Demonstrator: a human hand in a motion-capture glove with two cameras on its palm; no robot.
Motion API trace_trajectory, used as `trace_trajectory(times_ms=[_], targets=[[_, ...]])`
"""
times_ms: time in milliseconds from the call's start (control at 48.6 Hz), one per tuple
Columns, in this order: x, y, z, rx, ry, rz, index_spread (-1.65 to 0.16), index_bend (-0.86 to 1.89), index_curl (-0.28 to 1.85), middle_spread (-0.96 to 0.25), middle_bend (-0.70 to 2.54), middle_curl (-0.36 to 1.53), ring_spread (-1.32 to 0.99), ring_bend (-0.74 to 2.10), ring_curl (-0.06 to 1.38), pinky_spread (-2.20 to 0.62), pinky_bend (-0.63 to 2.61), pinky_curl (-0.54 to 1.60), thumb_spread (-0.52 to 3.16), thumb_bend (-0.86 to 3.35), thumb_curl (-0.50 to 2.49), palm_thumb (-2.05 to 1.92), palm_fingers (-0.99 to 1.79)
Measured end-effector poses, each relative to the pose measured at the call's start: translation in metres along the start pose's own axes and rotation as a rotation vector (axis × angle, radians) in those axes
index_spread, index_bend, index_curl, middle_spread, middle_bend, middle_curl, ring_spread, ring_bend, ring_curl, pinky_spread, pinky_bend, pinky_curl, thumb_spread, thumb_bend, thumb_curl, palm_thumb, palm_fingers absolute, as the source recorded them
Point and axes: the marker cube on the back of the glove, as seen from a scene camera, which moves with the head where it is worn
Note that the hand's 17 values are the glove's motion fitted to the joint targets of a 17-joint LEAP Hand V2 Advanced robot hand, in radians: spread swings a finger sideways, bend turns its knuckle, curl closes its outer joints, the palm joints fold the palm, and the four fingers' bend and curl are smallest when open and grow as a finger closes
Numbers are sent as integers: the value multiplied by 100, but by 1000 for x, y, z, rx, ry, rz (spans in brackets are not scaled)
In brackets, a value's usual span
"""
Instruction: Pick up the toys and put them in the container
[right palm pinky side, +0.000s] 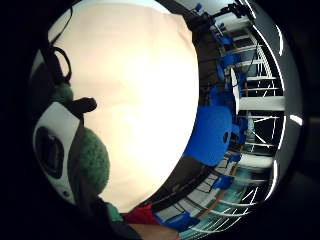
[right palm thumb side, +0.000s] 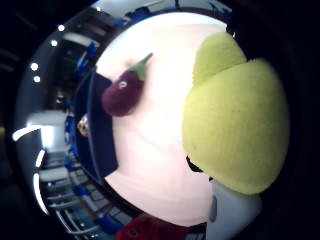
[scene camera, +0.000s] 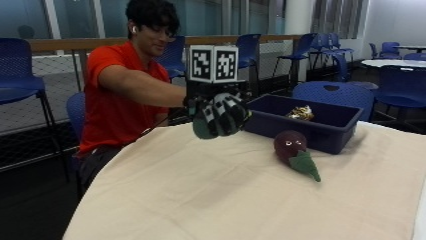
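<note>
Eggplant toy (scene camera: 293, 151) lies on cloth-covered table (scene camera: 200, 195), nearest the camera, just beside the blue container (scene camera: 313, 122). Right hand (scene camera: 218, 114) is raised above the table, fingers curled round a green plush toy (scene camera: 203, 127). Container behind holds a small golden object (scene camera: 301, 113).

The person (scene camera: 123, 95) wears a short-sleeved red shirt and dark trousers; a small white earbud sits in one ear. The right hand (scene camera: 218, 114) wears a black glove patterned with white blocks; the palm views show black straps and a white plastic housing.
</note>
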Motion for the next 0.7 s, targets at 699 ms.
trace_trajectory(times_ms=[699], targets=[[-335,14,-88,36,-91,-520,-42,19,62,-53,29,53,-57,75,52,-47,101,40,73,9,78,66,92]])
